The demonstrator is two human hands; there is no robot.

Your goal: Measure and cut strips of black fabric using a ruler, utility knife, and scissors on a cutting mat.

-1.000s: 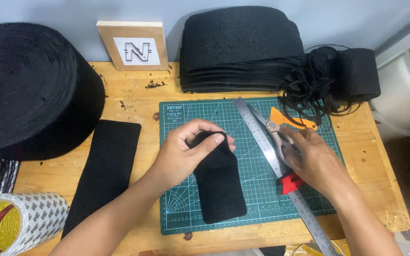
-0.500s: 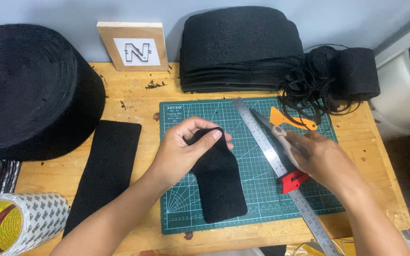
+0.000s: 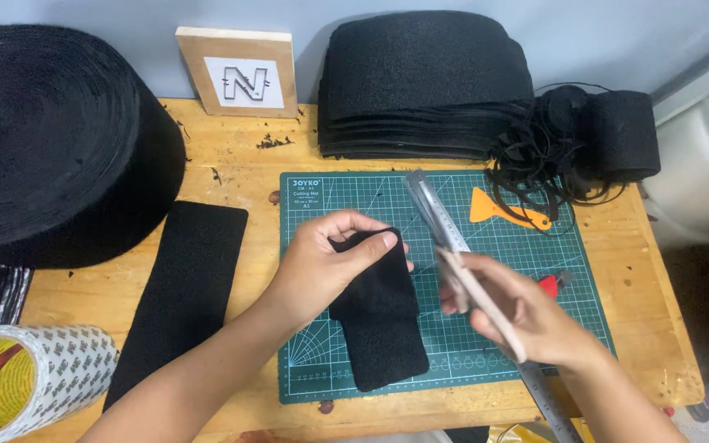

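felt strip (image 3: 383, 328) lain on green cutting mat (image 3: 535, 271), long axis running near-to-far, far end folded over | left hand (image 3: 330, 267) nearer, fingers clamped on that fold | right hand (image 3: 519, 316) just to its right, fingers closed on a blurred flat tool | strip black, fuzzy, rectangular

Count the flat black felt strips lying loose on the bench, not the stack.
2: one strip on the bare wood left of the cutting mat, one folded strip on the mat under the left hand. Others may be hidden.
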